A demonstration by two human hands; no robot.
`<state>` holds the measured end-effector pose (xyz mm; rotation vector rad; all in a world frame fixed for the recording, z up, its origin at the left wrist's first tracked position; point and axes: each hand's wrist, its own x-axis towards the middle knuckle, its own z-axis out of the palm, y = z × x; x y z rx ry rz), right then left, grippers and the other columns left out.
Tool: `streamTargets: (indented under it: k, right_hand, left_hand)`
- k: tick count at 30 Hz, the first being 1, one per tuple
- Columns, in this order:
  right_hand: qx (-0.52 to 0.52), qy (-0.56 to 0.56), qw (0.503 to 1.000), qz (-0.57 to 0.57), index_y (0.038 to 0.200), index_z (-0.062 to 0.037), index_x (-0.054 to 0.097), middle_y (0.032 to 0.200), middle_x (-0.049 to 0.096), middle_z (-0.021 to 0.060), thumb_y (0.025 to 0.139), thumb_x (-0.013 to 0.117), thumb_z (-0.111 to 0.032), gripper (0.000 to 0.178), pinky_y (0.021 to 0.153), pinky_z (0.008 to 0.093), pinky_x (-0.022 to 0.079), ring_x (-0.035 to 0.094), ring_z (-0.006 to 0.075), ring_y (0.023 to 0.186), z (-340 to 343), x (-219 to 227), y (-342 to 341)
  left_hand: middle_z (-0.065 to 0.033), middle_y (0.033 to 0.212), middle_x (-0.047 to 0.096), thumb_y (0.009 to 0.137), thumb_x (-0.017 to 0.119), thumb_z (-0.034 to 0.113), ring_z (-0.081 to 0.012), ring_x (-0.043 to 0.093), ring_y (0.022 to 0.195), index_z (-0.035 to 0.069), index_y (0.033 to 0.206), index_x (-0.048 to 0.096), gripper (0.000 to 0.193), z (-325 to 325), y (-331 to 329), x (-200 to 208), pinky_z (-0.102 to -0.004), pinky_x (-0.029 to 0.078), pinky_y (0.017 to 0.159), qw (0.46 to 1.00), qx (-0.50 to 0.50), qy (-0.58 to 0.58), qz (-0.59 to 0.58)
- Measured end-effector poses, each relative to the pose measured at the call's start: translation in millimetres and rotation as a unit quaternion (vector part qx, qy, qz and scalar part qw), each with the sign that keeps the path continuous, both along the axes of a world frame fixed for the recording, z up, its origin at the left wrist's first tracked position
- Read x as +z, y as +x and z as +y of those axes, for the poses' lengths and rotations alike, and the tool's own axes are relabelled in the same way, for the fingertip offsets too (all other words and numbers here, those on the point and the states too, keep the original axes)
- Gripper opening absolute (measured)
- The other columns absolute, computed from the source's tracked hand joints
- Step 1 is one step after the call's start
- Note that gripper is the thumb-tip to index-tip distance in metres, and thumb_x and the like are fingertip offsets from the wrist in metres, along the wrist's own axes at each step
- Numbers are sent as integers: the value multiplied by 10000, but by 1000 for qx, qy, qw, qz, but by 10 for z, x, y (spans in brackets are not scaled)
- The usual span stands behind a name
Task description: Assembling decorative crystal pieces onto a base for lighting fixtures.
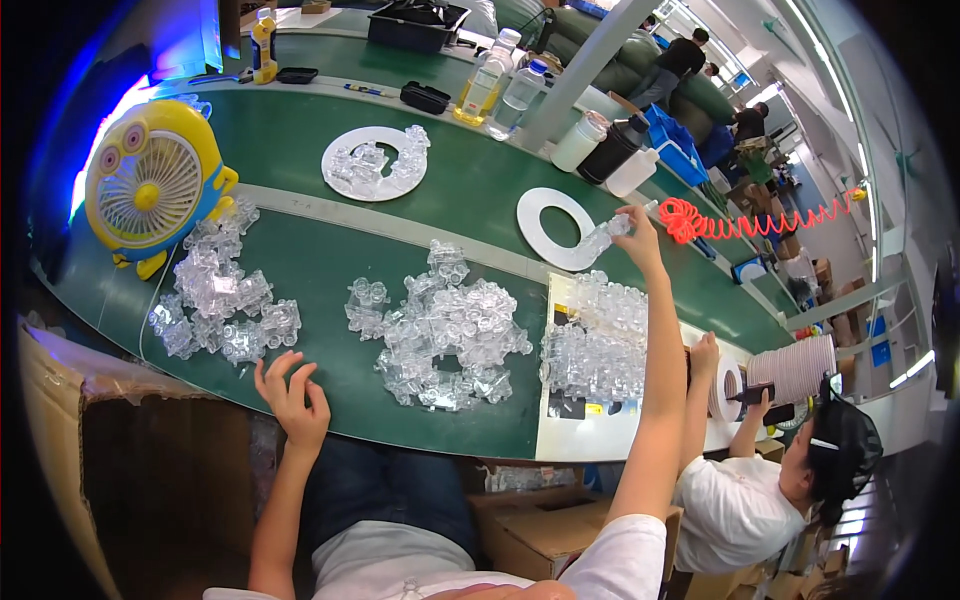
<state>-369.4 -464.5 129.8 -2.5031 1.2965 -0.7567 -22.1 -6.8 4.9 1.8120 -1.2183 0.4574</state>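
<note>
My left hand point(293, 402) hovers at the near edge of the green table, fingers apart and holding nothing. Just beyond it lies a loose pile of clear plastic parts point(222, 285). Stretched far to the right, my right hand point(638, 242) pinches a clear plastic part point(619, 226) at the edge of a white ring point(533, 232); more clear parts point(595, 245) sit on that rim. A larger heap of clear parts point(455, 325) occupies the middle. Beneath my right forearm, clear parts stand in close rows point(597, 345) on a white board point(560, 437).
A yellow-and-blue fan point(150, 180) stands at the left. Another white ring point(340, 140) bears clear parts. Bottles point(515, 98) line the back, and a red coiled hose point(690, 222) stretches rightward. Another person point(745, 500) works at my right, beside a white reel point(795, 370).
</note>
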Motion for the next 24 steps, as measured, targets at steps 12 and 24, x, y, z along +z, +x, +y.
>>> streamTargets:
  k: [12, 24]
  right_hand:
    - [9, 67, 998, -18, 1071, -66, 543, 1052, 598, 54, 604, 729, -35, 504, 984, 348, 425, 580, 202, 1020, 8, -83, -3]
    - [5, 76, 997, -23, 1088, -75, 553, 1097, 610, 67, 605, 741, -52, 519, 969, 344, 439, 576, 230, 1057, 36, -145, 79]
  left_hand:
    - [-102, 1077, 567, 732, 486, -52, -266, 532, 1057, 37, 894, 605, 220, 9, -3, 5, -514, 256, 1060, 1000, 17, 13, -12]
    - [-86, 1068, 558, 726, 492, -58, -249, 536, 1049, 52, 885, 598, 220, 5, -11, 20, -533, 230, 1062, 1000, 16, 23, -13]
